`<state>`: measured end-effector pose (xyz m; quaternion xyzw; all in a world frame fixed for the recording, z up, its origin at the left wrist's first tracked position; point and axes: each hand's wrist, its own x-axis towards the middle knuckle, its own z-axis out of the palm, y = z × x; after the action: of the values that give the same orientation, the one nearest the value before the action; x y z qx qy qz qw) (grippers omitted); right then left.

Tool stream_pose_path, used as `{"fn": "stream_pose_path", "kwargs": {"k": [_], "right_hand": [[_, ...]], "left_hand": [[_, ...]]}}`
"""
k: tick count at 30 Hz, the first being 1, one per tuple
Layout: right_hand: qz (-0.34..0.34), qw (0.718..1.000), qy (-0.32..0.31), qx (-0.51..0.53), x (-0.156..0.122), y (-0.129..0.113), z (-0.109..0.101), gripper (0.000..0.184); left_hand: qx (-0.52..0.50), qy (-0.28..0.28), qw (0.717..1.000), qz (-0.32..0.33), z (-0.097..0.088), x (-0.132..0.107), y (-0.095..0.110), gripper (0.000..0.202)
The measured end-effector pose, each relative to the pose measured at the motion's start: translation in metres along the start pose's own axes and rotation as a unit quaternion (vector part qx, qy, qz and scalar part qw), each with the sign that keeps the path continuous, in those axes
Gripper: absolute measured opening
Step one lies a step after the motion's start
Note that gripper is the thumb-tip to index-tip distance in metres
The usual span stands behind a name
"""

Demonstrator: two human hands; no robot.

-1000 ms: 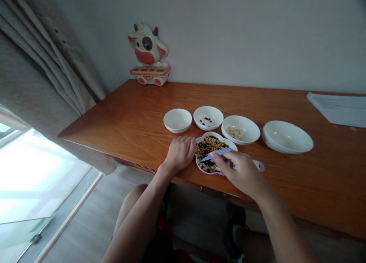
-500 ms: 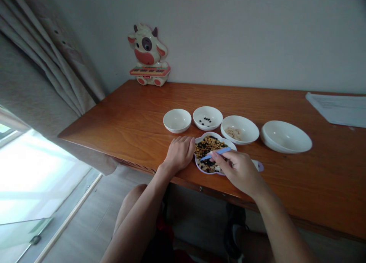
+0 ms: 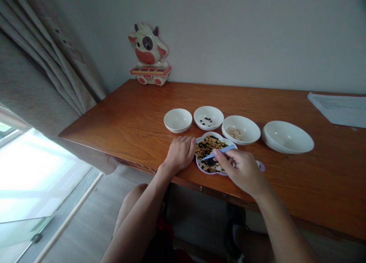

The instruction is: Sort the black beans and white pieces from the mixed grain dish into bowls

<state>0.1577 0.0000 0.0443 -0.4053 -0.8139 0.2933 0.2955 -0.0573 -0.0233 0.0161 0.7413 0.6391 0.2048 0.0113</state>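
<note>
My right hand (image 3: 240, 169) is shut on a pair of blue plastic tweezers (image 3: 219, 152), whose tips reach down into a lilac-rimmed white lobed dish (image 3: 213, 134). That dish holds mixed beans (image 3: 208, 148), yellow, black and pale ones. My left hand (image 3: 180, 154) rests on the table just left of the dish, fingers loosely curled, holding nothing. Behind the dish stand a bare white bowl (image 3: 177, 120), a white bowl with a few black beans (image 3: 208, 117) and a white bowl with pale pieces (image 3: 241, 129). A larger, tilted white bowl (image 3: 287, 137) sits further right.
The bowls and dish stand on a wooden table (image 3: 114, 120) with an orange-brown top. A cow-shaped toy (image 3: 148, 53) stands at its back edge against the wall. Papers (image 3: 337, 109) lie at the back right. A curtain (image 3: 48, 61) and a bright glass door are at the left.
My right hand and the tweezers have shifted slightly up and to the right over the dish. My left hand has stayed in place.
</note>
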Motion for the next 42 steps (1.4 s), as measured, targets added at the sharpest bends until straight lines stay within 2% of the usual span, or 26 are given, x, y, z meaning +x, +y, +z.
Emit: {"fn": "stream_pose_path", "kwargs": {"k": [8,20,29,42], "right_hand": [[-0.016,0.998,-0.013,-0.055,-0.001,-0.002,0.002,0.047],[-0.043,0.997,0.004,-0.061,-0.001,-0.002,0.005,0.044],[-0.063,0.994,0.076,-0.055,-0.001,-0.001,0.006,0.038],[-0.017,0.976,0.211,-0.052,0.002,0.013,-0.002,0.032]], "left_hand": [[0.002,-0.009,1.0,-0.001,-0.002,0.001,0.001,0.038],[-0.006,-0.008,1.0,-0.008,-0.001,0.0,0.001,0.039],[-0.014,-0.005,1.0,-0.012,-0.002,0.001,0.002,0.038],[-0.012,-0.013,1.0,-0.02,-0.003,0.0,0.003,0.038]]}}
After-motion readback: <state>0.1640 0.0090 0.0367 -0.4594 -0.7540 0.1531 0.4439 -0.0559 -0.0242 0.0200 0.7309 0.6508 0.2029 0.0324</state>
